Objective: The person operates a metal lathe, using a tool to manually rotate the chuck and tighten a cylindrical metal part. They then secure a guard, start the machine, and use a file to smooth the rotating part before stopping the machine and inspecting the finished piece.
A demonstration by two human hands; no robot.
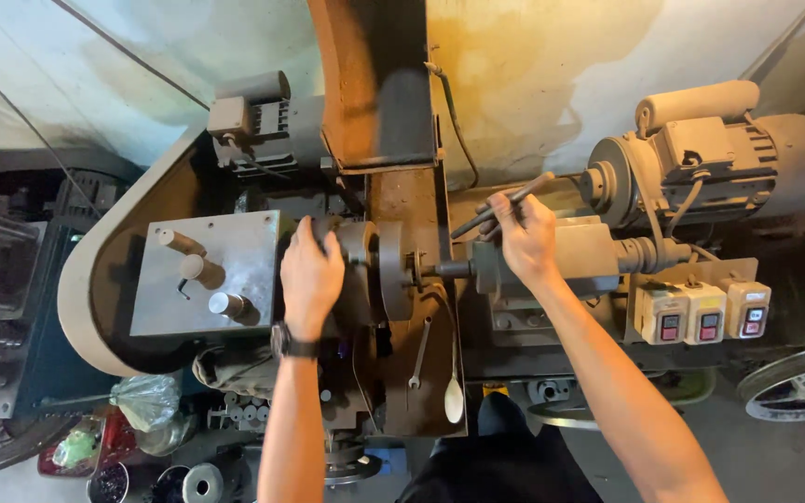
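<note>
My left hand (310, 277) grips a dark knob on the left side of a dusty belt machine's head (376, 270), beside a steel plate (235, 251) carrying three round pegs. My right hand (525, 237) is closed around several dark metal rods (505, 205) that stick out up and to the right, above the machine's tan housing (589, 256). Between the two hands a short shaft (444, 270) runs into a round disc. A watch sits on my left wrist.
A wide sanding belt (379, 84) rises at centre. A grey motor (729, 158) stands at right, with three switch boxes (705, 312) below it. A wrench (418, 354) and a spoon (454, 396) lie on the front ledge. Cluttered trays and a plastic bag (146, 401) sit lower left.
</note>
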